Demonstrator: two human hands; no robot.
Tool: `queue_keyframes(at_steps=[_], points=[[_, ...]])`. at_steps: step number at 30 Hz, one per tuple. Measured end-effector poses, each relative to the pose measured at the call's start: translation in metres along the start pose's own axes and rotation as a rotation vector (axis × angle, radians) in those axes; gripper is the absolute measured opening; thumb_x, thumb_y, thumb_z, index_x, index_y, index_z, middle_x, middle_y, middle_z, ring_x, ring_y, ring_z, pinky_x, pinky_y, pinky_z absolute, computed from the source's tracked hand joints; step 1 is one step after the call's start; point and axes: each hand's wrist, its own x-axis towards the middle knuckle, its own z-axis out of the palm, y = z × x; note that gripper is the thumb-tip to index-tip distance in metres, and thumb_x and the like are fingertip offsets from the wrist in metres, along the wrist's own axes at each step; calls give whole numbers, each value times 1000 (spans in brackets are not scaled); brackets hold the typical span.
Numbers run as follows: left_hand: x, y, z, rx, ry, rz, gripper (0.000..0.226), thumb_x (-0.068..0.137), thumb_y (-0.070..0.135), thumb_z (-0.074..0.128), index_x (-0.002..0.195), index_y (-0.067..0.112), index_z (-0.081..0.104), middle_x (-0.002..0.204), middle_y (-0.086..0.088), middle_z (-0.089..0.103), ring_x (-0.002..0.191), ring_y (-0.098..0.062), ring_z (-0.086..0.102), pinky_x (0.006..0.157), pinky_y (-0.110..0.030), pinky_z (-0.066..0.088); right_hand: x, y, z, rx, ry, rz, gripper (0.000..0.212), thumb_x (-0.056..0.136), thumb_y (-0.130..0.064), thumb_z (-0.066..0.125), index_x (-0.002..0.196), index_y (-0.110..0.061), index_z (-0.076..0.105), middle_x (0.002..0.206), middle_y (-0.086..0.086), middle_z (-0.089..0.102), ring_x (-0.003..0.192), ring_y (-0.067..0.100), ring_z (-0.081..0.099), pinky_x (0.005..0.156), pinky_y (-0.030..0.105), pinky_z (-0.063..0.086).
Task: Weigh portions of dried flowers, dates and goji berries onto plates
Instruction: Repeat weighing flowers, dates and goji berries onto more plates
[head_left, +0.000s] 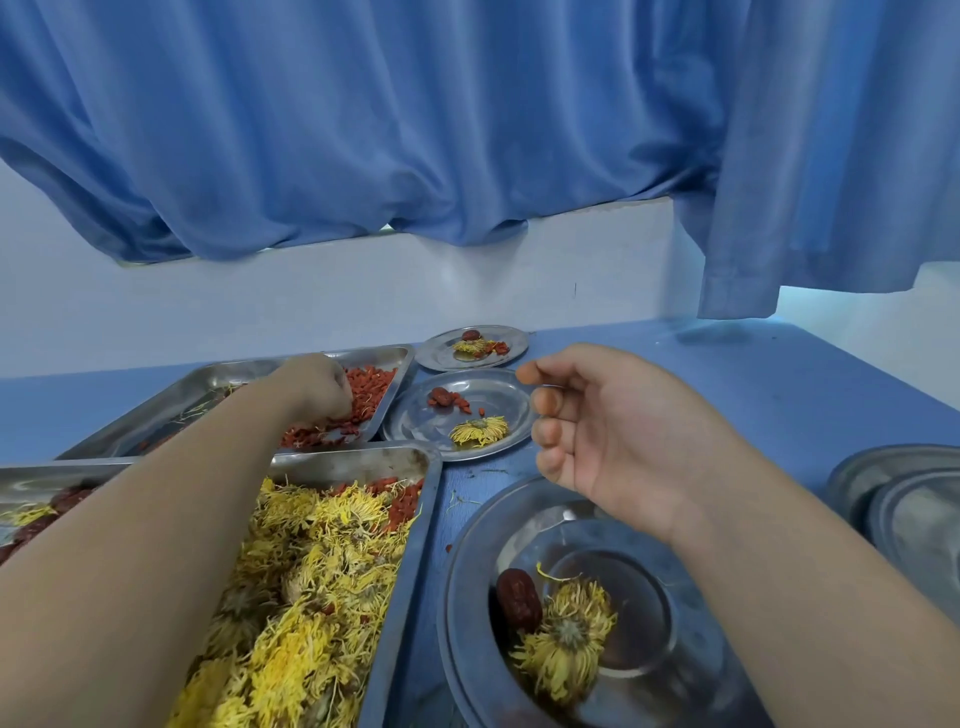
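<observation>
Head | left hand (311, 387) grips goji berries (371, 385) | right hand (613, 431) loosely curled

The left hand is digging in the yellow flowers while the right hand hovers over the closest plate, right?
Not quite. The head view shows the left hand digging in the red goji berries, in the tray behind the yellow flowers. The right hand does hover over the closest plate.
</observation>
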Motion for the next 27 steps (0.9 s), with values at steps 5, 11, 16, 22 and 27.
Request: queue_keyframes(at_steps=[5,11,16,22,27], points=[[-7,-14,3,-333,25,-65,18,83,-8,52,79,8,59,73,-13,60,60,-25,59,50,-29,53,0,1,4,-10,-15,-3,15,87,-17,55,78,-13,66,52,-4,51,40,8,43,38,19,34],[-18,-20,-1,-530,49,-71,16,83,-10,53,84,5,60,84,-18,59,69,-27,60,52,-30,56,-3,-2,5,-6,-18,-13,13,86,-17,56,80,-12,66,52,-3,50,41,8,43,38,19,34],[-42,5,-16,-654,-6,55,13,86,-6,60,95,3,63,92,-18,65,78,-27,69,66,-31,59,-12,-16,4,41,-17,-42,18,88,-17,53,76,-11,65,53,-2,49,42,9,42,39,17,34],[-106,66,-28,-641,-190,335,14,85,-6,61,93,5,66,81,-10,70,69,-19,69,69,-26,59,-32,-45,-4,46,39,-171,17,88,-17,52,75,-13,62,57,-3,47,43,9,42,40,17,35],[-157,112,-15,-501,-330,525,16,84,-3,65,91,11,69,86,-8,72,71,-12,70,71,-22,57,-47,-66,-14,-22,150,-309,16,89,-18,50,77,-14,60,58,-3,45,48,10,40,42,18,34]])
